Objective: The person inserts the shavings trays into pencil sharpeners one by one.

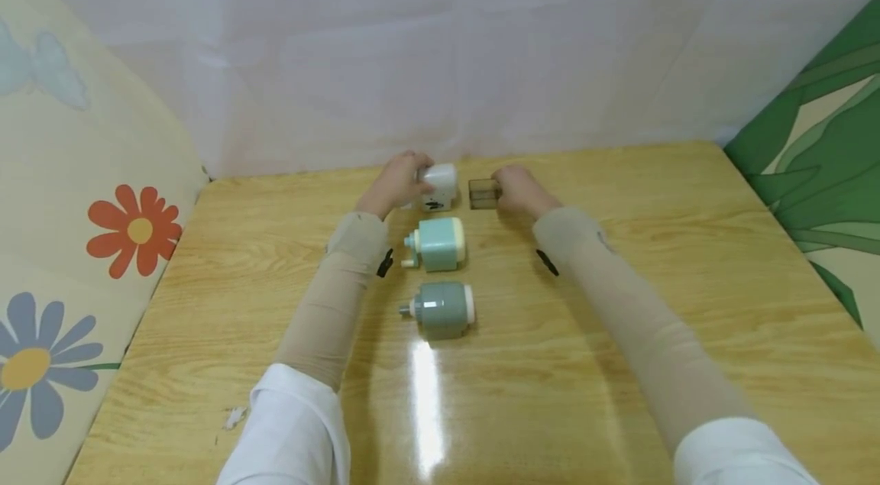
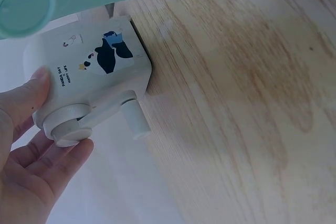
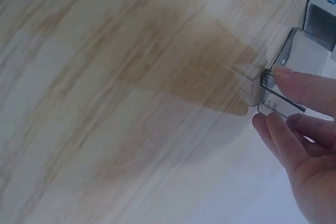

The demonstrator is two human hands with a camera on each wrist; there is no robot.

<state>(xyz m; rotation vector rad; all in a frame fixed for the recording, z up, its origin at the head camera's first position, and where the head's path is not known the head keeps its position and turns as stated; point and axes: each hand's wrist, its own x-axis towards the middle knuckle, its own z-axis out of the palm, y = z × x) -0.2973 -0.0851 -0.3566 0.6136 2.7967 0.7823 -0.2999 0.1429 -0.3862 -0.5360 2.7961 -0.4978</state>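
Note:
My left hand (image 1: 397,184) grips a white crank pencil sharpener (image 1: 441,181) with a panda picture on its side, near the table's back edge. In the left wrist view its thumb lies on the sharpener's body (image 2: 100,66) and its fingers are round the knob side, with the crank handle (image 2: 135,119) hanging free. My right hand (image 1: 520,192) pinches the end of a clear smoky shavings drawer (image 1: 483,195), just right of the sharpener. In the right wrist view the drawer (image 3: 312,51) is apart from or barely at the sharpener's open end; I cannot tell which.
A teal pencil sharpener (image 1: 438,244) with a cream end lies close in front of the white one. Nearer still is a grey-green sharpener (image 1: 443,309). White cloth (image 1: 454,50) hangs behind the wooden table (image 1: 550,393); painted panels flank it.

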